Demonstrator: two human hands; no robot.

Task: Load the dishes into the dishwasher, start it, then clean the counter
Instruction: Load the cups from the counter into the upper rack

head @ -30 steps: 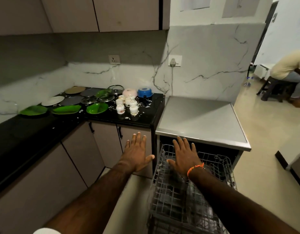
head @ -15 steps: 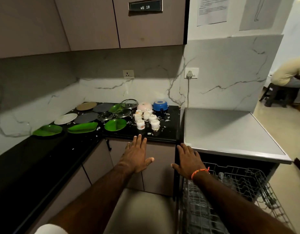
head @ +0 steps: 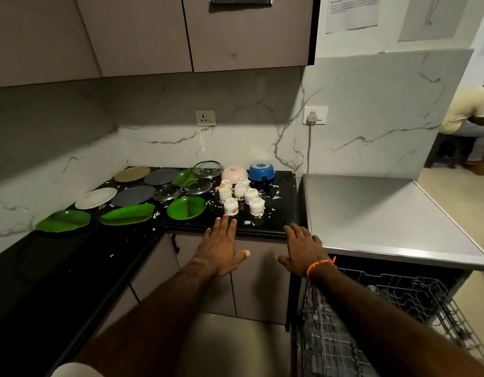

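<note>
Both hands reach forward with palms down and hold nothing. The left hand [head: 220, 250] has its fingers straight and close together, the thumb sticking out to the right, and its fingertips sit over the near edge of the black counter [head: 72, 257]. The right hand [head: 303, 250] has its fingers straight and slightly spread, the thumb out to the left, in front of the cabinet door below the counter; an orange thread band [head: 321, 265] circles its wrist. The dishes lie on the far part of the counter, against the marble wall. A group of small white cups [head: 241, 197] stands upside down just beyond the left hand's fingertips, with white scraps [head: 275, 197] scattered around them. Behind the cups sit an upturned pink bowl [head: 234, 174] and a blue pot [head: 261, 172]. To the left of the cups lies a round green plate [head: 186, 208], then two leaf-shaped green plates [head: 126, 214], with three glass lids [head: 198, 185], grey plates [head: 133, 195], a white plate [head: 96, 198] and a tan plate [head: 132, 174] farther back. The dishwasher [head: 385, 213] stands to the right of the counter under a grey steel top, and its wire rack [head: 398, 308] is pulled out at the near right, below the right forearm. A person [head: 469, 118] sits in the room at the far right.
</note>
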